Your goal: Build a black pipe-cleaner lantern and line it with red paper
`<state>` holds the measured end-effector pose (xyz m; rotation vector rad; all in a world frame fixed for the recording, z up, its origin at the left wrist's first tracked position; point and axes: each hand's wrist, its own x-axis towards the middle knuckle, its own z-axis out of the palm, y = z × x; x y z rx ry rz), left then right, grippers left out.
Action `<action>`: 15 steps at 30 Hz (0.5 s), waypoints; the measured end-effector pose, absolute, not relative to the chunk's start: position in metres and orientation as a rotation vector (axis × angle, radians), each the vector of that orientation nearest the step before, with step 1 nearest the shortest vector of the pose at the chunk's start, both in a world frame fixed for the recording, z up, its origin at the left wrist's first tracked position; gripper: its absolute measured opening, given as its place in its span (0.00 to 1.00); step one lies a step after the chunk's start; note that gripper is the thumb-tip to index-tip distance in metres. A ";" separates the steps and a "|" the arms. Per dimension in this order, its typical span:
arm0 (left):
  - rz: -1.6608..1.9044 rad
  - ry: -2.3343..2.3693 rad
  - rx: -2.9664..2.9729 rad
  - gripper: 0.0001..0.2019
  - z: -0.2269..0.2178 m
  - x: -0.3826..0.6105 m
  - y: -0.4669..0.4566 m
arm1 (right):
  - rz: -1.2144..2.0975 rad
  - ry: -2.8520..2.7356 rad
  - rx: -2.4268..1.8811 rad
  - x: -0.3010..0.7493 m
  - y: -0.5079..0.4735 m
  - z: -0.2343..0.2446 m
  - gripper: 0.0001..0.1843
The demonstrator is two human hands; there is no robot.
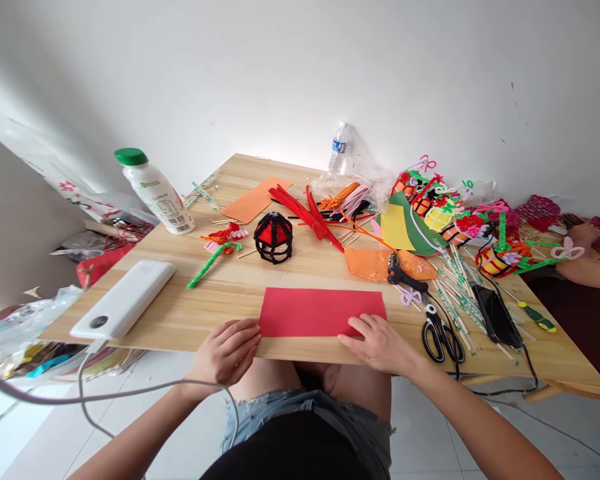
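Observation:
A red sheet of paper (pixel 320 310) lies flat near the front edge of the wooden table (pixel 220 307). My left hand (pixel 225 352) rests at the sheet's near left corner, fingers curled loosely against the edge. My right hand (pixel 377 341) lies on the near right corner, fingers stretched flat on the paper. Behind the sheet stands a small black and red pipe-cleaner lantern (pixel 273 237).
A white power bank (pixel 125 297) and a green-capped bottle (pixel 153 190) are on the left. Black scissors (pixel 443 333), a glue gun (pixel 403 273), a phone (pixel 497 313), sticks, pipe cleaners and coloured paper crowd the right. A water bottle (pixel 339 148) stands at the back.

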<state>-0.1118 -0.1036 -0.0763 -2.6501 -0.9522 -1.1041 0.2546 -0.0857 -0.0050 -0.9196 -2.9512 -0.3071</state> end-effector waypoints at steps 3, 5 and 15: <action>-1.107 -0.957 -2.657 0.16 -0.075 -0.111 -0.104 | -0.310 -2.950 -0.948 0.276 -0.090 -0.005 0.18; -1.116 -0.966 -2.652 0.17 -0.074 -0.111 -0.104 | -0.313 -2.940 -0.978 0.288 -0.092 -0.004 0.18; -1.122 -0.991 -2.664 0.19 -0.078 -0.114 -0.105 | -0.284 -2.928 -1.063 0.320 -0.100 0.002 0.18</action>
